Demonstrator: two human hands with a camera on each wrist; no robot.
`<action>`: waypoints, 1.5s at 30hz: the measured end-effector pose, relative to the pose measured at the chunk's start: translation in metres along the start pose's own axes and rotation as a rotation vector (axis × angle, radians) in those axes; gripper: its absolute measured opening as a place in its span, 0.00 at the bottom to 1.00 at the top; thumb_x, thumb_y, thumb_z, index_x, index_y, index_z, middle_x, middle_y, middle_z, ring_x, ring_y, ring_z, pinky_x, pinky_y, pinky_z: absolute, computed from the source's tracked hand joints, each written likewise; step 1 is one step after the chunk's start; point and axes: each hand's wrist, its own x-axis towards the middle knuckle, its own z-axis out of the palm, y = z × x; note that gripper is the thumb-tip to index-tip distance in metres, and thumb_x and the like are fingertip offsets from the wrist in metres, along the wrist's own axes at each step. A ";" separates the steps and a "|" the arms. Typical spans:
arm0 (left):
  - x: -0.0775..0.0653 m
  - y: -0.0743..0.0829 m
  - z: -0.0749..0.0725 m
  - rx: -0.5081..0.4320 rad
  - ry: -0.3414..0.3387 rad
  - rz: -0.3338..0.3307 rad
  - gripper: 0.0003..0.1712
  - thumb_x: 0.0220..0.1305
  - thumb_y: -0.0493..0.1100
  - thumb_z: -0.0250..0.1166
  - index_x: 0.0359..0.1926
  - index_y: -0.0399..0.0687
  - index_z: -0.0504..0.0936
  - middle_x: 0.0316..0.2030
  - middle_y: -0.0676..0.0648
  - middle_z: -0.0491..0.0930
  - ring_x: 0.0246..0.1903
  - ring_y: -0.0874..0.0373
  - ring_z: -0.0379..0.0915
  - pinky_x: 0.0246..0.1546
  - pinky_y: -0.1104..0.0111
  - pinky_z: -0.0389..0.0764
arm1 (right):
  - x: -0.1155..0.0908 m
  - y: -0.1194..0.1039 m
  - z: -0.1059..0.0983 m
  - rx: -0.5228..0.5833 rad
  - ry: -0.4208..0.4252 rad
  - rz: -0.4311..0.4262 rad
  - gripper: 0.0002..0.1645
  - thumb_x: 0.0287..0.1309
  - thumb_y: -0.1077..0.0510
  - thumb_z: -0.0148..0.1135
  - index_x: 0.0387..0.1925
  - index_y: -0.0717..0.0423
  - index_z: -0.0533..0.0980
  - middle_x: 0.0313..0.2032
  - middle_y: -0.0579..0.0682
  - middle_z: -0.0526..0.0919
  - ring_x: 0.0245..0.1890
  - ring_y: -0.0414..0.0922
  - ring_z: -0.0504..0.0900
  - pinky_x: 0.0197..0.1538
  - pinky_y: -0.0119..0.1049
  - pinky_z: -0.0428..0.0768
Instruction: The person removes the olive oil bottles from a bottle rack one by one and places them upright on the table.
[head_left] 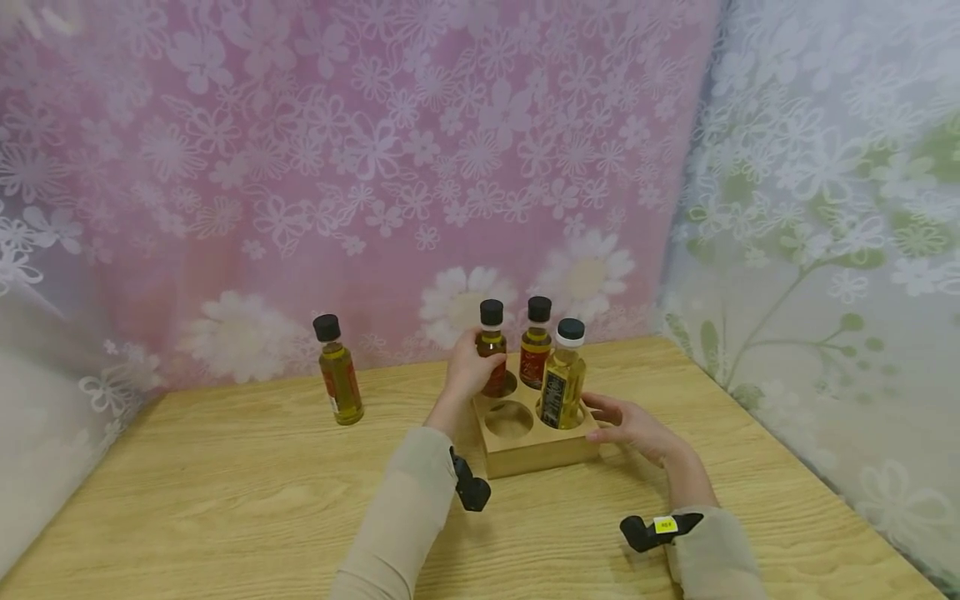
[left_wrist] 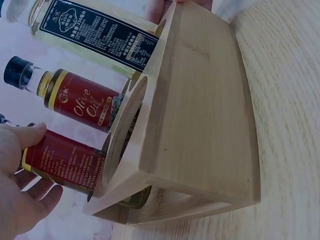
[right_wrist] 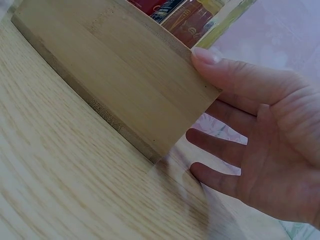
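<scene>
My left hand [head_left: 471,367] grips a red-labelled olive oil bottle [left_wrist: 65,160] with a black cap. That bottle stands in the back-left hole of a wooden bottle rack [head_left: 543,454], its base visible beneath the top board in the left wrist view. At the rack's front-right corner, my right hand [right_wrist: 270,135] holds the edge between thumb and index finger; the other fingers hang apart from it. A second red-labelled olive oil bottle [left_wrist: 82,100] occupies the back-right hole. In the front-right hole sits a pale yellow oil bottle [head_left: 564,383] with a dark label.
The front-left hole [head_left: 509,420] of the rack has no bottle in it. Farther left, another oil bottle [head_left: 340,379] stands alone on the wood-grain table [head_left: 247,492]. Flowered curtains [head_left: 360,167] hang behind the table and along its right side.
</scene>
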 end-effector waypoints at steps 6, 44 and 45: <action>-0.002 0.000 -0.002 0.012 -0.006 0.013 0.29 0.58 0.40 0.67 0.59 0.40 0.69 0.50 0.41 0.73 0.50 0.46 0.71 0.51 0.55 0.72 | 0.000 -0.002 0.002 0.001 0.003 -0.001 0.48 0.54 0.55 0.66 0.69 0.66 0.52 0.67 0.67 0.51 0.64 0.68 0.53 0.61 0.62 0.56; -0.002 0.018 -0.065 -0.035 0.246 0.155 0.29 0.55 0.41 0.69 0.56 0.39 0.72 0.46 0.40 0.73 0.43 0.46 0.71 0.43 0.55 0.75 | 0.000 -0.001 0.001 -0.009 -0.011 -0.005 0.48 0.55 0.56 0.65 0.69 0.66 0.50 0.67 0.68 0.51 0.64 0.69 0.52 0.60 0.63 0.57; -0.001 0.016 -0.068 -0.041 0.250 0.157 0.28 0.55 0.40 0.69 0.56 0.39 0.72 0.46 0.40 0.73 0.44 0.46 0.71 0.43 0.54 0.75 | 0.000 -0.001 0.001 -0.011 -0.009 -0.005 0.48 0.55 0.56 0.65 0.69 0.66 0.51 0.67 0.68 0.51 0.64 0.69 0.52 0.60 0.63 0.57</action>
